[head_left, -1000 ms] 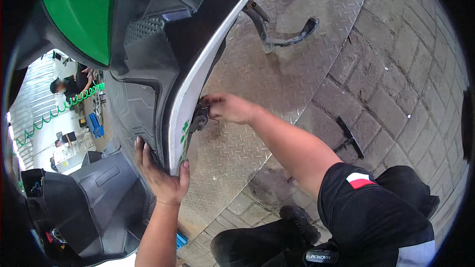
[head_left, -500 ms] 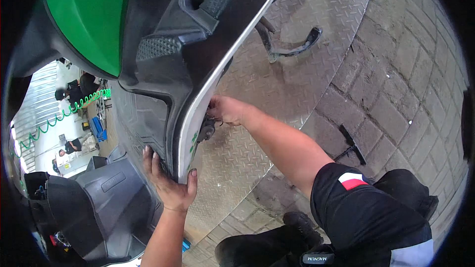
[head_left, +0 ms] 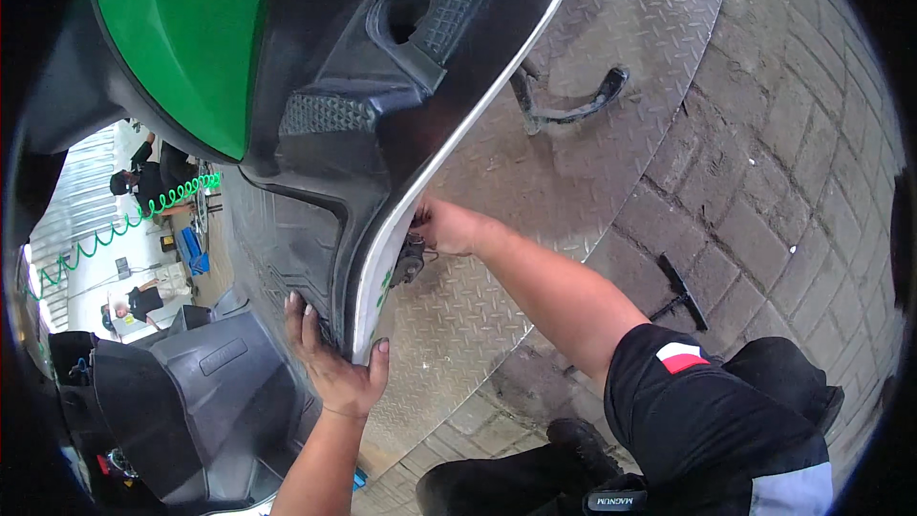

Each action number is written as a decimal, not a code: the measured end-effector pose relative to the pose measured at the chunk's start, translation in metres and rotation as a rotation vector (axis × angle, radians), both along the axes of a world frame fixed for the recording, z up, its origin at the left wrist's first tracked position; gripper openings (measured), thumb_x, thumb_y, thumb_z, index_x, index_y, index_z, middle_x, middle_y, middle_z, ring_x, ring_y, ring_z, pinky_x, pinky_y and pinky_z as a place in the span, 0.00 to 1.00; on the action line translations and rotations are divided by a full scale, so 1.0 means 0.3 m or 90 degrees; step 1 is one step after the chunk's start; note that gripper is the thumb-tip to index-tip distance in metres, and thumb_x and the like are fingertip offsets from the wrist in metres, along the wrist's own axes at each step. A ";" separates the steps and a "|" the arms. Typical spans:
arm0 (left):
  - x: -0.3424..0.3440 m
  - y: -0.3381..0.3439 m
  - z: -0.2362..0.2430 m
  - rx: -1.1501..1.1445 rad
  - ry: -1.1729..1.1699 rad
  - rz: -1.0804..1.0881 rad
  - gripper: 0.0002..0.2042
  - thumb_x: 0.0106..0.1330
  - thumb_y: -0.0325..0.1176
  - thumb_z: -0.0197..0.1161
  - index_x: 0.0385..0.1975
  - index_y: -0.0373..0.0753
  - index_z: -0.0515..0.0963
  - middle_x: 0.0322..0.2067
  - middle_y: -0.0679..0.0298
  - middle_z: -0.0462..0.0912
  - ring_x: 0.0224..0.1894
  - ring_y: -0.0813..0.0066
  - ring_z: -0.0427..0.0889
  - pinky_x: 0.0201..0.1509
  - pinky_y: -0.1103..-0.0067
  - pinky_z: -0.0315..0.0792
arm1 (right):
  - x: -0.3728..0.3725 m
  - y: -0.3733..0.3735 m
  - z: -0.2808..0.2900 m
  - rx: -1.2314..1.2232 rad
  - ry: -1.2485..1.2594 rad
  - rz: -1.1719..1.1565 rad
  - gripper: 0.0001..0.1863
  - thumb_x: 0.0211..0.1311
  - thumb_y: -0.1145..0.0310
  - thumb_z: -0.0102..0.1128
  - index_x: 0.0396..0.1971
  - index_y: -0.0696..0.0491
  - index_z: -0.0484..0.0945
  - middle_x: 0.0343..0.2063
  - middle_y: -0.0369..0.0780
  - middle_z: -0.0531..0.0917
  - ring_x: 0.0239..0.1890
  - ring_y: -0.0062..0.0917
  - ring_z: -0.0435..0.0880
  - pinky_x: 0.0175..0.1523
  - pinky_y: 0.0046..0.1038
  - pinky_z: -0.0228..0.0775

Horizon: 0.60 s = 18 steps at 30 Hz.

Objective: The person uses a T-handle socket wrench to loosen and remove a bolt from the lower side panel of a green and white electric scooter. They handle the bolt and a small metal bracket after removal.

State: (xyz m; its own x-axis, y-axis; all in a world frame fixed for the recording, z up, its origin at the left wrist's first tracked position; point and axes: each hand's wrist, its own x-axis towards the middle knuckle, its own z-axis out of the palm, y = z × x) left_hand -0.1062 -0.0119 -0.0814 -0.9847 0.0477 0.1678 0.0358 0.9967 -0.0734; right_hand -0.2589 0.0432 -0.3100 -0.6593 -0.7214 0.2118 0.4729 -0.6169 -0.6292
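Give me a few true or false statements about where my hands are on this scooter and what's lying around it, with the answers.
1. The left hand grips the lower edge of the scooter's side panel. True.
2. The right hand rests on the green cover. False: it reaches behind the panel's white edge, at a small metal part.
3. The scooter stands on a metal tread plate. True.
4. A black T-shaped tool lies on the brick paving. True.
5. Both hands hold a wrench. False: no wrench shows in either hand.

right hand [head_left: 449, 226] fingertips hidden behind white panel edge [head_left: 382, 258], scooter [head_left: 315, 76] top cut off
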 end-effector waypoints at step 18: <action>0.006 -0.009 -0.003 0.015 0.008 -0.007 0.43 0.54 0.48 0.65 0.65 0.34 0.51 0.64 0.38 0.53 0.67 0.38 0.54 0.69 0.50 0.48 | -0.084 0.106 0.113 0.075 -0.177 0.325 0.21 0.54 0.87 0.53 0.50 0.59 0.77 0.49 0.43 0.81 0.50 0.29 0.80 0.53 0.30 0.74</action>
State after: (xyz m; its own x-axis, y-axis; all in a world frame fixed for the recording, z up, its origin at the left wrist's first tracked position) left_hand -0.1043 -0.0147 -0.0822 -0.9820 0.0547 0.1808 0.0462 0.9976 -0.0512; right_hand -0.2840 0.0749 -0.2760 -0.2421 -0.9700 -0.0203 0.8484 -0.2015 -0.4895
